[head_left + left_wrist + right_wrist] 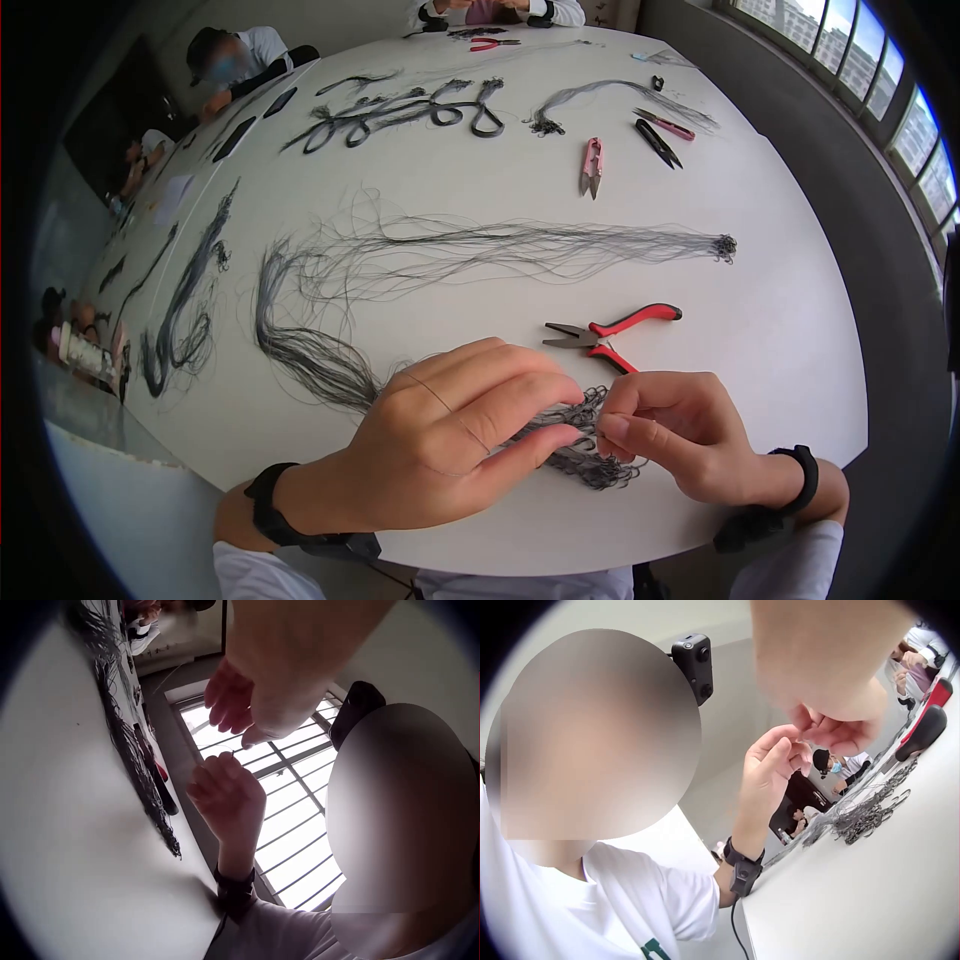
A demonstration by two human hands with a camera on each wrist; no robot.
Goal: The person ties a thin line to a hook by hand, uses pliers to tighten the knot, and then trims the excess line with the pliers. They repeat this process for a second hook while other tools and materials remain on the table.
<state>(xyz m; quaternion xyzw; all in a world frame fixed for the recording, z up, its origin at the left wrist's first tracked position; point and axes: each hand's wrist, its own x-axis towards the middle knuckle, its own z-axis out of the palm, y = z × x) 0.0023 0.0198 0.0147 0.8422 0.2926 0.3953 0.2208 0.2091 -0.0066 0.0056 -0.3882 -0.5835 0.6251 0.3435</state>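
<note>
My left hand (470,430) hovers over a bundle of thin dark grey strands (320,365), thumb and forefinger apart. A fine thread (440,398) crosses the back of its fingers. Close beside it, my right hand (690,435) pinches a thin dark thread between thumb and forefinger; its end is too small to make out. In the left wrist view the right hand (229,799) faces the left hand's loosely bent fingers (225,705). Below both hands lie the bundle's many small hook-shaped ends (600,470), which the right wrist view shows as a dark heap (870,814) on the table.
Red-handled pliers (600,338) lie just beyond my hands. A long strand bundle (520,240) stretches across the table (780,350). Farther off are pink snips (592,165), black snips (658,145) and looped bundles (400,115). Other people sit around the table.
</note>
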